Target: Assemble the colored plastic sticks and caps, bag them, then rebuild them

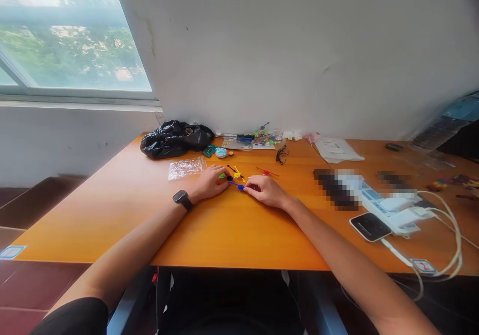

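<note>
Near the middle of the table, my right hand [267, 191] has its thumb and fingertips closed on a small blue plastic piece [241, 188] with a round body and a thin strip. The strip runs left towards my left hand [210, 182]. That hand is curled, wearing a black watch on its wrist, and what its fingertips hold is too small to make out. A black round piece [229, 179] lies at those fingertips, and a green piece [222, 175] shows beside them. Just beyond are a yellow piece [237, 175] with thin arms and a similar red one [265, 172].
A clear plastic bag [187, 168] lies left of my hands, with a black plastic bag [175, 139] behind it. Small packets [267, 139] line the wall. To the right are a power strip [379, 202], white cables and a dark-faced device [370, 226].
</note>
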The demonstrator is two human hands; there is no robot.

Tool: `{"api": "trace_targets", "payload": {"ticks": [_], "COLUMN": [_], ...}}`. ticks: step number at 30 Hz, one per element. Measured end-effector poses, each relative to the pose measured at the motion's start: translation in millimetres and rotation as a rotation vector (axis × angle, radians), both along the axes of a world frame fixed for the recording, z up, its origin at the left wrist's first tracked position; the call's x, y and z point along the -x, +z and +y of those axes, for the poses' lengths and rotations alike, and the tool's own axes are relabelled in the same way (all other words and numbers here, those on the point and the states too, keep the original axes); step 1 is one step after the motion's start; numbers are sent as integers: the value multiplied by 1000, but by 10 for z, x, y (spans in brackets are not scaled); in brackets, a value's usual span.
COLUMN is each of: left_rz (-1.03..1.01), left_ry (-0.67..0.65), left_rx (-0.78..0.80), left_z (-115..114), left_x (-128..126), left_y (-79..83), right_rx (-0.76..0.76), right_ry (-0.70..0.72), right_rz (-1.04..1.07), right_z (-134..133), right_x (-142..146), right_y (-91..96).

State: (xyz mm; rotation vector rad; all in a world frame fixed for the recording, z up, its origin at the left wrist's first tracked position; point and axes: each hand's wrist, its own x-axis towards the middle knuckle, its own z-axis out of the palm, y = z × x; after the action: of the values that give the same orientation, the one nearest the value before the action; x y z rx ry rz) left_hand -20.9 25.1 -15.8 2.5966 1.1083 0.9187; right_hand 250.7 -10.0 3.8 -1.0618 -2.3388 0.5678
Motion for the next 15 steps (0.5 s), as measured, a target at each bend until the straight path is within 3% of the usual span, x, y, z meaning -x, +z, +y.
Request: {"api": "trace_targets", "payload": {"ticks": [6, 11, 15], "left_rz": [-12, -14, -9], "left_ry": [-19, -41, -32], "left_rx": [-4, -2, -6], "left_z": [-1, -5, -10], "left_x": [6, 3, 2], "left_y": [10, 20, 27], "right_rx": [83, 24, 64], "right_ry": [-127, -392, -587], "right_rz": [221, 404, 373], "right_z": [125, 368, 550], "right_x": [-79, -348, -591], "right_y": [-1, 43, -2]}}
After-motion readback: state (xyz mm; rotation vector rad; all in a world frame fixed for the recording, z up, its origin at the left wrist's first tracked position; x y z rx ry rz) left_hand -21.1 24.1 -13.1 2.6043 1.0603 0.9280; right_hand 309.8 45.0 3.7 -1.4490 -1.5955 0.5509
